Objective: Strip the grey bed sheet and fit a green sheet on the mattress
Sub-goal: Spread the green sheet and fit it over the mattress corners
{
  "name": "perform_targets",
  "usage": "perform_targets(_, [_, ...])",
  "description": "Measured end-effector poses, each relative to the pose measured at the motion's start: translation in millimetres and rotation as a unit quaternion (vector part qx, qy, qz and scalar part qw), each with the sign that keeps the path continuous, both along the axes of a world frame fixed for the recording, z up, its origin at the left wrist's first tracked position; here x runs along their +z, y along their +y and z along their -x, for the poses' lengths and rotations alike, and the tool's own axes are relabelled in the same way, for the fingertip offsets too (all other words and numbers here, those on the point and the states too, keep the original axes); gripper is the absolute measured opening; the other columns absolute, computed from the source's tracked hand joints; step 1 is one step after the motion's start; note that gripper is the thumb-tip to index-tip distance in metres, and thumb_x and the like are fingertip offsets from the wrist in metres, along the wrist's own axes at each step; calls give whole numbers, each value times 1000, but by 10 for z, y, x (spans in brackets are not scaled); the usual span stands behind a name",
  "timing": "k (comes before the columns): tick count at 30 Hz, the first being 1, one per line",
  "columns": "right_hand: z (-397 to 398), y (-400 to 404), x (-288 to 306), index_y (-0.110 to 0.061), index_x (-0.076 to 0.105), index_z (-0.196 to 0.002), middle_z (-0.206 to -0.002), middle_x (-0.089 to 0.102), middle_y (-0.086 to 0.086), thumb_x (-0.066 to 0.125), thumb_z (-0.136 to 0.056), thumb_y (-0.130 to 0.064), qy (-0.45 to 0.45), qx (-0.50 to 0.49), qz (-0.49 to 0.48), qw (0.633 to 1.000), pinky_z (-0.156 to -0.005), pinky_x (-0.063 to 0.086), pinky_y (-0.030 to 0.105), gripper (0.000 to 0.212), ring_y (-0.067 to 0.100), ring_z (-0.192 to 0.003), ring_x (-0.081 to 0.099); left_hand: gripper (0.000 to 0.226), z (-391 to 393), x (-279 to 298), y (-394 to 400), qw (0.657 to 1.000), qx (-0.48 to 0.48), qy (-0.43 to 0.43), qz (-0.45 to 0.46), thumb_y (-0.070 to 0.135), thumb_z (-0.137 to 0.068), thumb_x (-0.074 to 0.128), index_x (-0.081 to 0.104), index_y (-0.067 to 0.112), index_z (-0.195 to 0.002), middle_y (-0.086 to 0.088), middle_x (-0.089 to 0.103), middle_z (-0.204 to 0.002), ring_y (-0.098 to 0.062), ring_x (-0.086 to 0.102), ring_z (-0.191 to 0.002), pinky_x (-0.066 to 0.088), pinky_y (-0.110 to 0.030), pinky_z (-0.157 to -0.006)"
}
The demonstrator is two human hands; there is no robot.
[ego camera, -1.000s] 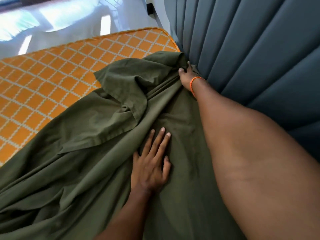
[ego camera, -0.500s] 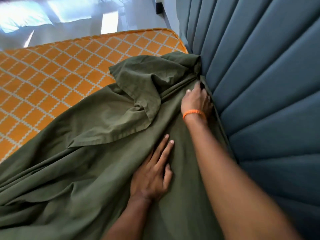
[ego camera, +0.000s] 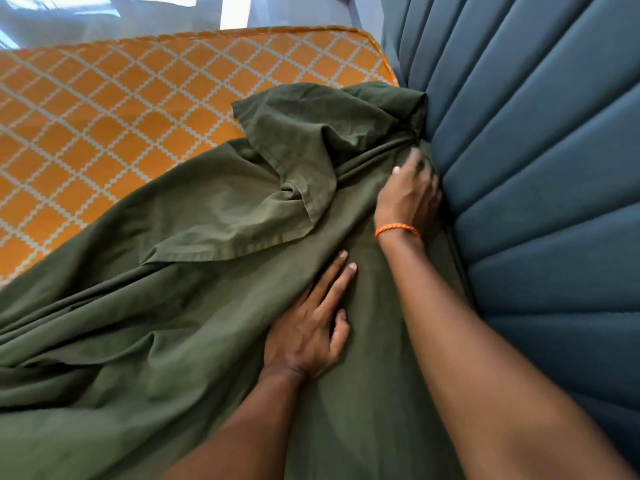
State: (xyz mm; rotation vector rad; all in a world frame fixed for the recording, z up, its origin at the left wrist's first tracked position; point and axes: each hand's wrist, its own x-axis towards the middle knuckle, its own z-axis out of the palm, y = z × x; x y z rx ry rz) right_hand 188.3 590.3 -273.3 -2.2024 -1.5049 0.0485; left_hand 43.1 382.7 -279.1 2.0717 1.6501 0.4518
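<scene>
**Olive cloth bunched against the headboard**

Olive-green and matte, the green sheet is a soft woven cotton-like cloth. It lies rumpled over the near part of the mattress, with long creases and a hemmed corner folded back on itself near the headboard edge. The far part of the mattress is bare: orange quilted fabric with a pale diamond lattice and a piped, rounded corner. The left hand rests flat on the sheet, fingers straight. The right hand, with an orange cord band at the wrist, lies on the sheet against the headboard; its fingertips are blurred, so I cannot tell its grip. The headboard is blue-grey, padded in vertical channels.
</scene>
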Motion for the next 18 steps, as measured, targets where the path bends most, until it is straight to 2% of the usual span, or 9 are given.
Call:
perform_targets(2, [146,45,138,-19,54,-142,-122,66,6,49,-87,-12,-28,124,-110,986,-92,48,45,56,31,-110,59,78,3,-3,3,1000,-4,-2,1,32,-98,55,17,37,-167,22,0,-174,2,19,-156,34,-22,-120])
perform_targets(3, [255,89,272,-24,48,-149,-118,65,4,51,-82,-12,-23,205,-110,972,-91,48,46,68,30,-108,58,78,6,0,1,1000,-2,-2,3,33,-98,54,17,37,-167,22,0,-174,2,20,-156,35,-22,-119])
perform_targets(5, [472,242,533,-43,20,-161,-118,62,6,56,-84,-26,-52,345,13,937,-93,46,51,87,32,-112,57,78,3,0,4,1000,3,1,5,33,-98,54,18,36,-167,21,1,-174,2,21,-156,35,-20,-118])
perform_targets(7, [640,458,674,-57,1,-157,-132,58,12,60,-89,-47,-114,413,203,880,-99,43,55,91,36,-124,56,78,2,-2,8,1000,6,7,7,33,-98,55,18,35,-167,20,2,-174,3,20,-155,31,-18,-118])
perform_targets(9, [780,591,650,-51,22,-154,-137,56,16,61,-92,-48,-151,418,287,849,-96,45,51,74,40,-126,57,79,1,5,13,1000,7,9,13,33,-98,56,19,35,-167,20,2,-174,5,18,-155,23,-12,-116])
perform_targets(11, [907,729,589,-32,51,-133,-129,61,16,55,-99,-30,-152,409,241,867,-85,43,45,35,41,-118,61,79,16,30,17,1000,8,2,24,34,-97,57,19,36,-167,21,2,-174,5,21,-154,24,-7,-107])
perform_targets(12, [949,797,561,-26,57,-122,-126,62,17,50,-100,-22,-139,396,224,879,-84,43,44,23,42,-115,62,80,23,41,13,1000,7,-2,28,34,-96,58,20,36,-167,21,3,-174,4,25,-153,29,-6,-101])
perform_targets(15, [1017,1071,521,-20,62,-105,-120,64,19,44,-99,-18,32,327,194,924,-88,47,42,19,42,-111,61,81,32,24,13,999,1,-10,30,34,-95,57,19,36,-167,20,3,-174,3,28,-153,48,-16,-98])
perform_targets(18, [1146,1382,552,-12,61,-97,-109,67,19,44,-96,-10,151,281,103,942,-85,46,36,17,37,-103,62,83,53,12,30,1000,-2,-10,28,33,-94,59,20,33,-167,18,4,-175,3,26,-154,47,-18,-107])
